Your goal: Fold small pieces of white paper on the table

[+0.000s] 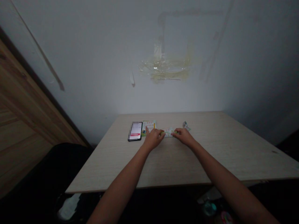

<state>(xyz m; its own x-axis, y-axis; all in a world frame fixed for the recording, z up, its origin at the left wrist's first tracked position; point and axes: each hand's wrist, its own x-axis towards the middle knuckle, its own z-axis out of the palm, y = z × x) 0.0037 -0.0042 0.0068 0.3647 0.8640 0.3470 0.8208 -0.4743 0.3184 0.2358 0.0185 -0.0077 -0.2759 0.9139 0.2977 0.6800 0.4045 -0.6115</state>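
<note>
1. Head view: the left hand (154, 139) has its thumb and a fingertip closed on the left end of a small printed sheet (167, 132). Another of its fingers points away from the person, over the printed packet (150, 124) just beside it; whether that finger touches the packet is hard to tell.
2. Head view: the right hand (184, 136) pinches the right end of the same sheet, so the sheet spans the gap between the two hands. Yellow-green shows at both pinched ends; the printing is too small to read.
3. Head view: the sheet is low over the worktop (173, 165), toward its far side; whether it rests on the surface cannot be told.
4. Head view: a phone (135, 132) with a lit screen, partly pixelated, lies left of the packet, right up against it or nearly so.
5. Head view: a crumpled printed scrap (186, 125) lies just beyond the right hand.
6. Head view: behind the worktop rises a pale wall (100, 62) bearing yellowed, shiny tape (169, 70) and dark streaks. A wooden panel (21, 90) slants along the left edge, and below the worktop's near edge, a bottle with a turquoise cap (209, 208) shows dimly.
</note>
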